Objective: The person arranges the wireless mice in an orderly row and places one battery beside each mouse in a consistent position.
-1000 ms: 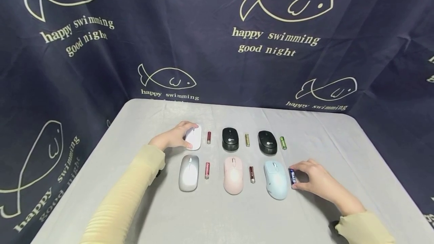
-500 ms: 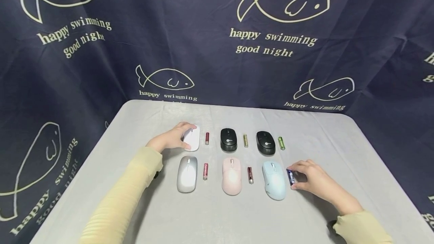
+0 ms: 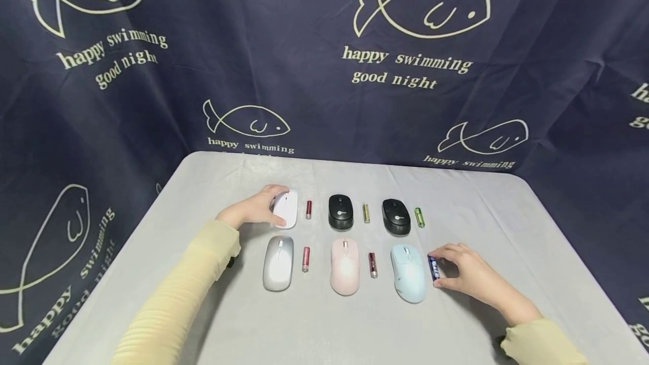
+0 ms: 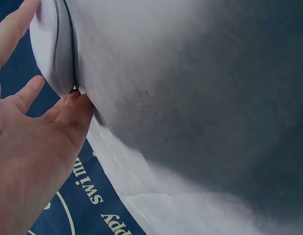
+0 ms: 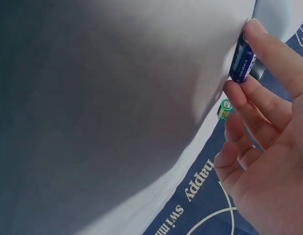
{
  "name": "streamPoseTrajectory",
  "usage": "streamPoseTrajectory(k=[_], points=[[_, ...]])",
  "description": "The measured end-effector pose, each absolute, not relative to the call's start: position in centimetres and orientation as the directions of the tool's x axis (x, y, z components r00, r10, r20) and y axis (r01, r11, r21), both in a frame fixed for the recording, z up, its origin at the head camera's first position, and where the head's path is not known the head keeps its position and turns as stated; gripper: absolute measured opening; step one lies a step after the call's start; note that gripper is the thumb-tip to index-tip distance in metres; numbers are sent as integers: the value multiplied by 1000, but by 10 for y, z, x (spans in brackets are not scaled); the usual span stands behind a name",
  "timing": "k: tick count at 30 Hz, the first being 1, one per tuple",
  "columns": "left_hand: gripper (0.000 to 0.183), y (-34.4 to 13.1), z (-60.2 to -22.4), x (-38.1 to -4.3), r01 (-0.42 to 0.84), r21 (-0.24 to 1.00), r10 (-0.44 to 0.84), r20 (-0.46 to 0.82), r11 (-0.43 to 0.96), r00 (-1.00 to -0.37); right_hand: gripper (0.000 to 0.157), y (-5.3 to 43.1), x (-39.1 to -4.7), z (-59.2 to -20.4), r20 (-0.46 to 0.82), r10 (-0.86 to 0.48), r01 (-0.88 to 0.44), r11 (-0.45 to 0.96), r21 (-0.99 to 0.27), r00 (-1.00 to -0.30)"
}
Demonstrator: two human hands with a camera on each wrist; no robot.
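At the far left of the back row, my left hand [image 3: 258, 206] grips a white computer mouse [image 3: 288, 210] by its ends, thumb at the near end and fingers at the far end. The left wrist view shows the same mouse [image 4: 51, 44] from the side, fingertips at its lower edge. On the right, my right hand [image 3: 469, 270] pinches a blue battery [image 3: 433, 268] between thumb and finger, just right of a light blue mouse [image 3: 408, 272]. In the right wrist view the battery [image 5: 242, 58] lies between the fingertips, and a green battery end [image 5: 224, 108] shows beyond.
Two black mice [image 3: 341, 212] share the back row, with a dark red battery [image 3: 309, 209], a gold one [image 3: 366, 213] and a green one [image 3: 419, 217]. In front lie a silver mouse [image 3: 278, 263], a pink mouse [image 3: 345, 267], a red battery [image 3: 306, 259] and a brown battery [image 3: 373, 265].
The head view has shifted slightly, so everything on the table appears a little lower and further left. Both hands keep their places on the white mouse and the blue battery.
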State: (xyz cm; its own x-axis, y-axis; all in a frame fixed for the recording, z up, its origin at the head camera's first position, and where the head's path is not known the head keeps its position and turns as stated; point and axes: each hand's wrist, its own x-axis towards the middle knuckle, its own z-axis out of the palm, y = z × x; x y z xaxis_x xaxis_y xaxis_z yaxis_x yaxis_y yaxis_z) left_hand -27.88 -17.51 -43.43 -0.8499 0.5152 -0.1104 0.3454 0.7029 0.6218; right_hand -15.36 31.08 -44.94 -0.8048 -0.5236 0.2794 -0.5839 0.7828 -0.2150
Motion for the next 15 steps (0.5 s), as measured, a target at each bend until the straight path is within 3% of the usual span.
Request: streamPoseTrajectory(k=[7,15], points=[[85,-176,-420,-280,362,600,490,-58,714,-870,67,309,-156,-437,263,-544,-599,769,-225,-797],[81,-183,-376,-264,392,541,463,7,744,-886,61,313,-160,-385,213,-549,-589,762,-271,-808]])
